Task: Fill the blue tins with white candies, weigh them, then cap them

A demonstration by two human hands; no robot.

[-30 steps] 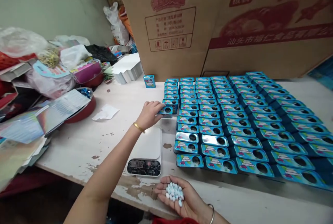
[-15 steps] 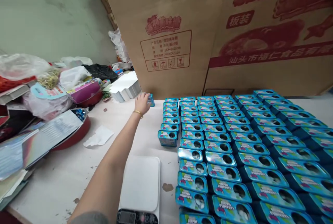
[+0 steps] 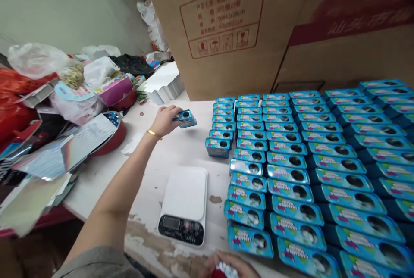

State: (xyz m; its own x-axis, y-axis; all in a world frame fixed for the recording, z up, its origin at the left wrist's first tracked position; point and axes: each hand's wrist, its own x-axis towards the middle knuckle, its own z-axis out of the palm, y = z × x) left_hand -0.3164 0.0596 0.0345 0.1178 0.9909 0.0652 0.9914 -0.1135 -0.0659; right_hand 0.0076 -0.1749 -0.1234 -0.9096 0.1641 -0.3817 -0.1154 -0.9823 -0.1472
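My left hand [image 3: 166,120] reaches out over the table, its fingers closed on a small blue tin [image 3: 188,119] with a dark round window in its top. The tin is held above the white tabletop, left of the rows of similar blue tins [image 3: 248,200]. At the bottom edge my right hand [image 3: 241,264], partly cut off, is closed around a small red container [image 3: 218,273] filled with little whitish pieces. A white kitchen scale [image 3: 186,194] with a black control panel lies between my arm and the tins, its platform bare.
Large cardboard boxes [image 3: 233,64] stand behind the tins. A stack of white cartons [image 3: 164,84] is at the back left. On the left are a red basin [image 3: 113,138], papers [image 3: 87,144], plastic bags [image 3: 77,107] and a torn white scrap [image 3: 132,143]. The table's front edge is worn.
My left hand has drawn the tin back from beside the cardboard box, nearer to me. The view has tipped downward, and my right hand with the red container has come into view at the bottom.
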